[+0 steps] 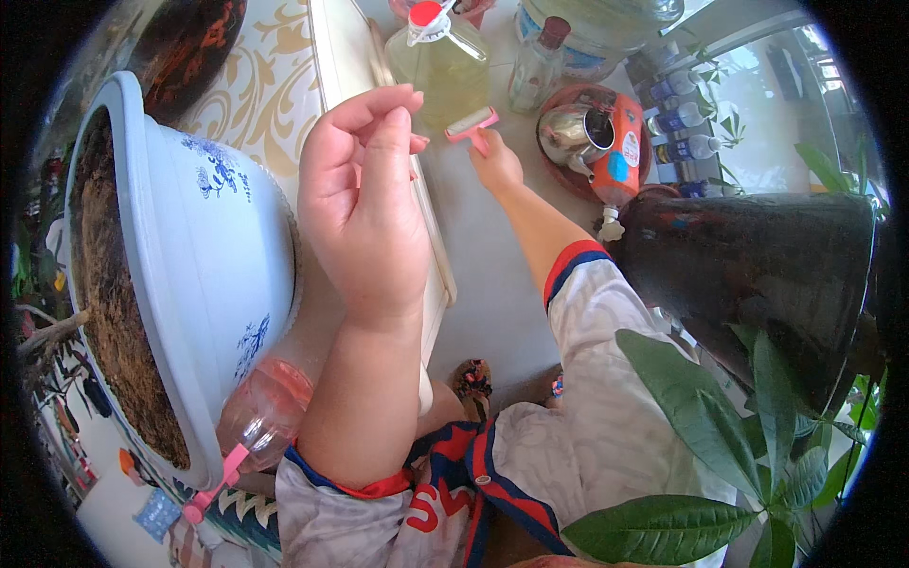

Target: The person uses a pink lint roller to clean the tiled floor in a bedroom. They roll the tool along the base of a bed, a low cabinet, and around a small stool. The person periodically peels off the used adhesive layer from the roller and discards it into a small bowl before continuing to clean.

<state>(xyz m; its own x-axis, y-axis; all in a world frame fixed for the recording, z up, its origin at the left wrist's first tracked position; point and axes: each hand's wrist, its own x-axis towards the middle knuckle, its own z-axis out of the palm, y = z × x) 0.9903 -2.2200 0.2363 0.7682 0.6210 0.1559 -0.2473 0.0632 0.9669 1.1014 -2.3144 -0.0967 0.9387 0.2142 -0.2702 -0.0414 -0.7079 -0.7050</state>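
Observation:
My right hand (499,165) is shut around the pink handle of a small T-shaped tool (470,125) with a pale, bar-like head. Whether that head is a roller or a squeegee blade is unclear. Close to the camera, my left hand (366,192) is raised with loosely curled fingers. Its thumb lies near the index finger, and I see nothing held, though the palm is partly hidden. Behind the left hand runs a long white panel with a moulded edge (444,273). Just beyond the tool stands a large clear jug (433,71) of yellowish liquid with a red cap.
To the left is a blue-and-white planter (206,213) with soil, beside a pink-tinted spray bottle (266,405). At right, a basin (554,167) holds a metal kettle (568,135) and an orange pouch (621,163). A dark pot (738,277) and green leaves (699,433) are nearer me.

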